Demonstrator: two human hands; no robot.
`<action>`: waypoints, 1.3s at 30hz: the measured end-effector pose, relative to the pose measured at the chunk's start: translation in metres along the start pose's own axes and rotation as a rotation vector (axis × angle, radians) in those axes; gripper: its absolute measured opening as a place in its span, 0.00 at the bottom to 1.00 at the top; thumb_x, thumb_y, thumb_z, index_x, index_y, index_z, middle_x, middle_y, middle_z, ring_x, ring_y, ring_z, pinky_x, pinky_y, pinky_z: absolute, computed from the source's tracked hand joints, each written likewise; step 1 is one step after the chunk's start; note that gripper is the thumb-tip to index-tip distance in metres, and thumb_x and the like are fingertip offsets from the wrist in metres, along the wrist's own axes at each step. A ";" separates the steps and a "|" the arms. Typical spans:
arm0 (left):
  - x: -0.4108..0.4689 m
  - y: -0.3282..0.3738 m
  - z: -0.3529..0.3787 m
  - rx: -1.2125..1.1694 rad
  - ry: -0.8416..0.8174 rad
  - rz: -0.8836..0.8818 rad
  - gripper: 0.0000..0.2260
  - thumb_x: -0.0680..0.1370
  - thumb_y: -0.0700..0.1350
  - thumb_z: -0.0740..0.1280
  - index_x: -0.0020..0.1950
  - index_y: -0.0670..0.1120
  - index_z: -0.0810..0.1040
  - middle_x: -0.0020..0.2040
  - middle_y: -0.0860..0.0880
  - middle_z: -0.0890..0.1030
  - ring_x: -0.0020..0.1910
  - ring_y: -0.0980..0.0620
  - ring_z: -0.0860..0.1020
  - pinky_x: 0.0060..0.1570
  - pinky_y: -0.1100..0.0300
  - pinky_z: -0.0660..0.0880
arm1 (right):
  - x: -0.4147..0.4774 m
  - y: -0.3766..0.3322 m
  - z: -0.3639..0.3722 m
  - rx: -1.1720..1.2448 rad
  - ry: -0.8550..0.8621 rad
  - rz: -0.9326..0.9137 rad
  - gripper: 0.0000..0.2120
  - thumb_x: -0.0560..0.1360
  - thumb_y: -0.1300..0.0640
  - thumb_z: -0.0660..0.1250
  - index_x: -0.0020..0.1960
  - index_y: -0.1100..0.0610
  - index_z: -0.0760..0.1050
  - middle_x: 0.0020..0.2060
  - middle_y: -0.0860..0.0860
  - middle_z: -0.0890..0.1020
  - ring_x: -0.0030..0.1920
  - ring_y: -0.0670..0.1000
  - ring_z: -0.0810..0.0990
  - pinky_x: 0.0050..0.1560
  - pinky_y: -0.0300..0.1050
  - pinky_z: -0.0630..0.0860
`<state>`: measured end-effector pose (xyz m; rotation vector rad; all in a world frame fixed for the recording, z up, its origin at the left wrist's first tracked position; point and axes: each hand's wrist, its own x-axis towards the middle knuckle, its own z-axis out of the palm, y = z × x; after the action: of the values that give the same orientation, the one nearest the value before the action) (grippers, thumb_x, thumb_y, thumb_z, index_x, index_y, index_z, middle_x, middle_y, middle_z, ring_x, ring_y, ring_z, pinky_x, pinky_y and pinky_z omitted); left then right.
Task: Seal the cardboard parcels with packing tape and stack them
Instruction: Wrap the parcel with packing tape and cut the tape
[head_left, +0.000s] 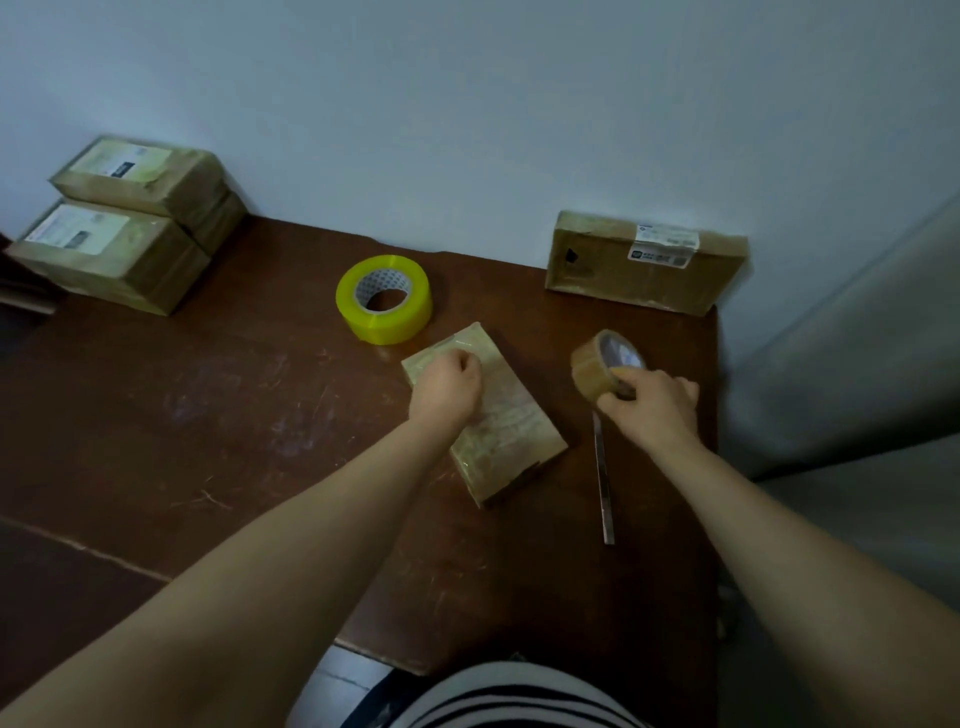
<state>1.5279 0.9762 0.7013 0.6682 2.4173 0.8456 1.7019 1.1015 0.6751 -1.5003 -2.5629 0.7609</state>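
A small tape-wrapped cardboard parcel (511, 426) lies slanted on the brown table (234, 415). My left hand (447, 389) rests on its far end with the fingers curled under. My right hand (654, 402) grips a brown tape roll (597, 369), held on edge just right of the parcel. A yellow tape roll (384, 299) lies flat behind the parcel. At the back right a flat labelled parcel (644, 265) leans against the wall. At the far left, labelled parcels (124, 228) sit stacked.
A thin metal blade (602, 483) lies on the table below my right hand, pointing toward me. The pale wall (467, 130) runs close behind the table. The table's right edge (719, 467) drops off beside my right arm.
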 end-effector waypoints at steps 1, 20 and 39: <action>0.004 -0.005 -0.001 0.045 0.009 0.008 0.12 0.80 0.44 0.57 0.55 0.45 0.79 0.55 0.46 0.80 0.50 0.49 0.79 0.44 0.60 0.72 | 0.008 0.005 0.001 -0.111 0.002 0.005 0.08 0.77 0.52 0.64 0.54 0.46 0.78 0.38 0.44 0.74 0.48 0.49 0.70 0.52 0.46 0.59; -0.005 -0.076 0.049 0.695 -0.072 0.455 0.26 0.83 0.54 0.43 0.78 0.46 0.42 0.79 0.48 0.41 0.73 0.55 0.34 0.67 0.59 0.24 | -0.020 -0.057 0.094 -0.189 -0.187 -0.108 0.29 0.83 0.45 0.45 0.78 0.57 0.43 0.77 0.55 0.56 0.76 0.54 0.57 0.71 0.50 0.59; 0.053 -0.071 0.022 0.614 -0.024 0.184 0.33 0.79 0.64 0.51 0.79 0.50 0.46 0.76 0.41 0.57 0.74 0.40 0.55 0.72 0.47 0.50 | -0.034 -0.079 0.103 -0.327 -0.215 -0.153 0.37 0.80 0.37 0.43 0.77 0.59 0.36 0.77 0.61 0.38 0.77 0.57 0.40 0.74 0.59 0.42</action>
<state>1.4805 0.9677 0.6237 1.1255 2.6246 0.1332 1.6247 1.0028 0.6265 -1.3367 -3.0453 0.5295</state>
